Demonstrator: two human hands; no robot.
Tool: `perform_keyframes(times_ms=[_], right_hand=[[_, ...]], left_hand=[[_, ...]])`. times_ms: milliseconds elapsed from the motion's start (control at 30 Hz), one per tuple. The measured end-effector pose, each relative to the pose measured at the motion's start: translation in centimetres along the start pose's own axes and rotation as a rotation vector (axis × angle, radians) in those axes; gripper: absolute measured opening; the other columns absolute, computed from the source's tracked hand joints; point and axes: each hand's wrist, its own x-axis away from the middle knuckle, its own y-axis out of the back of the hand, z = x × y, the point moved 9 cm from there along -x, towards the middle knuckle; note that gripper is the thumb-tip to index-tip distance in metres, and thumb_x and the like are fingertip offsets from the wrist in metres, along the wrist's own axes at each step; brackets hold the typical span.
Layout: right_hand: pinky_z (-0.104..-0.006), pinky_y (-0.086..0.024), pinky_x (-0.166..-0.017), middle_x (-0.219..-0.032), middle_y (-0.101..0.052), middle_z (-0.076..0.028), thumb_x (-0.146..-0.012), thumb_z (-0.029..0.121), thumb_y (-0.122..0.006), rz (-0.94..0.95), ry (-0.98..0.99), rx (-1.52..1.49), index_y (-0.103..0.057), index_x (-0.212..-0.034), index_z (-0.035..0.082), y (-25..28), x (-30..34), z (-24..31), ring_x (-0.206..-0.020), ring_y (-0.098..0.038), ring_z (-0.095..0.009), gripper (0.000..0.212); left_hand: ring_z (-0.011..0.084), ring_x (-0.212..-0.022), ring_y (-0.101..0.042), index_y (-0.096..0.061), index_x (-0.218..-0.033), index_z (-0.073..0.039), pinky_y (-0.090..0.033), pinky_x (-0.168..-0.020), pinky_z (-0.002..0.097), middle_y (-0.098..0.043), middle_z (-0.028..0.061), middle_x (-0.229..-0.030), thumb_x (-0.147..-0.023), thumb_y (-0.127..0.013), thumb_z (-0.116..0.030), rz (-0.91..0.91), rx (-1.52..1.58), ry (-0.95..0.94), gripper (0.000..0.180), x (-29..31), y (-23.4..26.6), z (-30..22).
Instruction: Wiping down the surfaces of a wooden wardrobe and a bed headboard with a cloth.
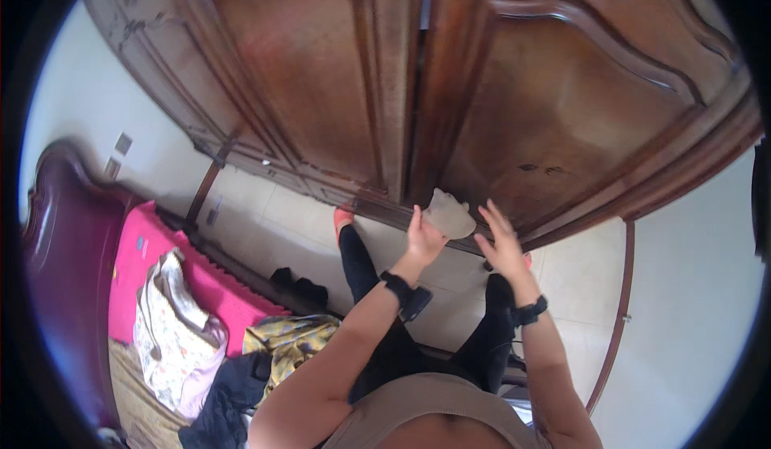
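Held in front of me is a small beige folded cloth [450,215], perhaps a sock; I cannot make out its exact kind. My left hand [424,238] grips its near left side, thumb pointing up. Just to the right of the cloth, my right hand [503,244] has its fingers spread and holds nothing. A small gap shows between those fingers and the cloth. Beyond both hands rises a large brown wooden wardrobe [309,79] with carved door panels.
On the left is a bed with a dark purple headboard [64,264] and a pink pillow [217,292]. A floral white garment [165,353], a black garment [229,401] and a yellow-grey patterned cloth [293,340] lie there. Dark items [299,288] rest on the tiled floor beside it.
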Motion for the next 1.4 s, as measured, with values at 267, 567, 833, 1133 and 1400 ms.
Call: perform_keyframes(times_ms=[267, 567, 833, 1133, 1400], right_hand=[[-0.0407, -0.043, -0.103, -0.139, -0.050, -0.013, -0.097, 0.059, -0.040, 0.125, -0.468, -1.732, -0.038, -0.141, 0.002, -2.3, 5.4, -0.9, -0.127, -0.049, -0.024, 0.073], [-0.0223, -0.046, -0.081, -0.103, -0.063, 0.002, -0.096, 0.014, -0.061, -0.353, -0.158, -0.923, -0.059, -0.109, 0.002, 12.5, 2.1, 3.5, -0.092, -0.056, -0.005, 0.018], [-0.0266, -0.041, -0.098, -0.118, -0.059, -0.007, -0.094, 0.002, -0.057, -0.648, 0.215, -0.829, -0.053, -0.122, 0.000, 26.6, -3.6, 12.7, -0.113, -0.054, -0.013, 0.028], [-0.0433, -0.030, -0.114, -0.154, -0.029, -0.018, -0.084, 0.002, -0.064, -0.486, 0.300, 0.052, -0.055, -0.128, 0.006, 19.8, -3.1, 13.1, -0.143, -0.027, -0.036, 0.045], [-0.0553, -0.031, -0.111, -0.159, -0.017, -0.015, -0.066, 0.001, -0.071, -0.444, 0.187, 0.508, -0.067, -0.120, 0.013, 14.3, -2.2, 9.1, -0.145, -0.020, -0.037, 0.055]], left_hand=[[0.0263, -0.132, -0.044, -0.042, -0.142, -0.010, -0.031, -0.111, 0.0448, -0.049, 0.0079, -0.141, -0.095, -0.036, -0.064, 0.197, -0.060, 0.294, 0.071, 4.5, -10.9, 0.3], [0.0158, -0.085, -0.054, -0.061, -0.084, -0.003, -0.043, -0.076, 0.0285, -0.058, 0.0040, -0.086, -0.085, -0.073, -0.011, 0.287, -1.447, -0.581, 0.014, 6.2, -20.0, -5.6], [0.0390, -0.128, -0.040, -0.055, -0.126, -0.003, -0.032, -0.107, 0.0454, -0.042, 0.0243, -0.129, -0.090, -0.065, -0.024, -0.084, -1.689, -1.507, 0.043, 7.8, -39.0, -16.1], [0.0533, -0.142, -0.003, -0.048, -0.123, 0.014, -0.004, -0.114, 0.0653, -0.033, 0.0456, -0.133, -0.092, -0.053, -0.044, -0.237, -2.314, -1.658, 0.066, -1.2, -37.9, -11.5], [0.0527, -0.141, -0.011, -0.037, -0.141, 0.007, -0.011, -0.115, 0.0614, -0.038, 0.0381, -0.134, -0.090, -0.056, -0.048, -0.089, -2.351, -1.634, 0.077, -1.3, -32.4, -8.9]])
